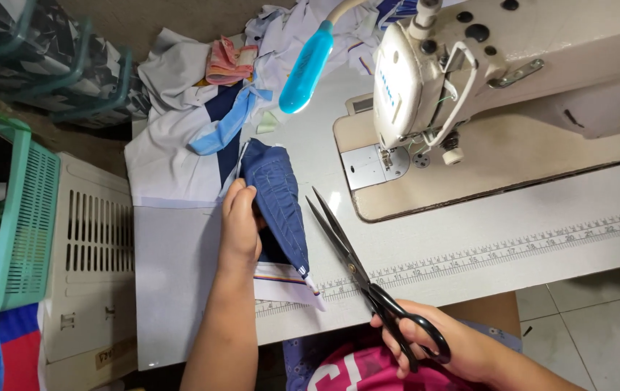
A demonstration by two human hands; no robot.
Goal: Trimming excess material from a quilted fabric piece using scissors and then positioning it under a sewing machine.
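While your left hand pinches the navy fabric piece and stands it up on edge just in front of the sewing machine, your right hand is closed through the black handles of the scissors, fingers curled in the loops. The blades are spread and point toward the machine, their tips close to the navy piece but not touching it. No cloth sits between them, so as far as can be seen the cut is not yet made; the piece already carries rows of stitching, and a white, striped edge shows at its near end, nearest you. Whether any trimming is already done cannot be told.

Left of the machine, at the far corner, lies a heap of white and blue cloth with a pink scrap on top, and a turquoise lamp head hangs on a bent neck beside the machine's head. The table is pale laminate, with a printed measuring strip running along its near edge below the machine. Further left of the table stand a white slatted crate and a green plastic basket; grey floor tiles show to the right, below the table's edge.
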